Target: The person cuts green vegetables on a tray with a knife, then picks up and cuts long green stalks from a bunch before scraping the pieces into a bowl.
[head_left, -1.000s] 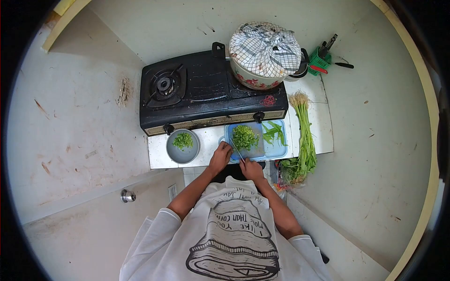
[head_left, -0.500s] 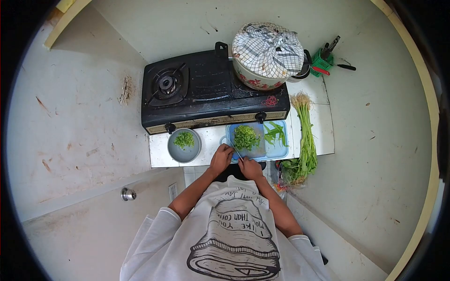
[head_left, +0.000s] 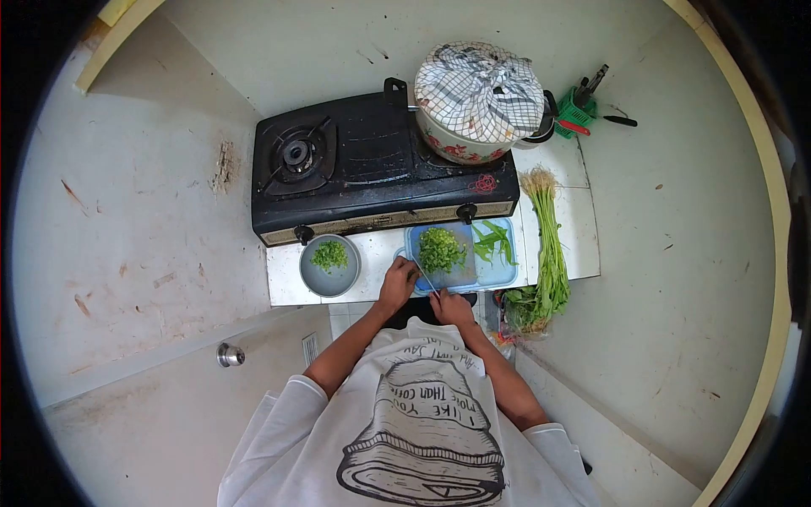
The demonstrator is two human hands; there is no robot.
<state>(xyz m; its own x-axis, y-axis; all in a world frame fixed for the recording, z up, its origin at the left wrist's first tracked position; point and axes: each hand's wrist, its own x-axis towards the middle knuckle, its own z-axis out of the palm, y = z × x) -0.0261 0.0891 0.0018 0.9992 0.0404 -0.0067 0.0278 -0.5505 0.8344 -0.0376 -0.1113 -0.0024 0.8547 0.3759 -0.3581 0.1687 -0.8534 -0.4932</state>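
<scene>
While the right hand clasps the knife, chopped greens lie just beyond its blade; left hand nearer, grip unclear.

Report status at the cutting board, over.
Right hand grips knife, blade over blue cutting board. Left hand at board's near edge beside chopped greens. Metal bowl sits left, apart from hands.

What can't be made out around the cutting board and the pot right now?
Head view: the contents of the pot, hidden by the checked cloth over it.
Head view: the knife is only a thin line, and the grip of the right hand on it is too small to judge.
Head view: whatever the left hand presses on the cutting board, hidden under that hand.
Head view: the tools in the green basket, too small.
</scene>
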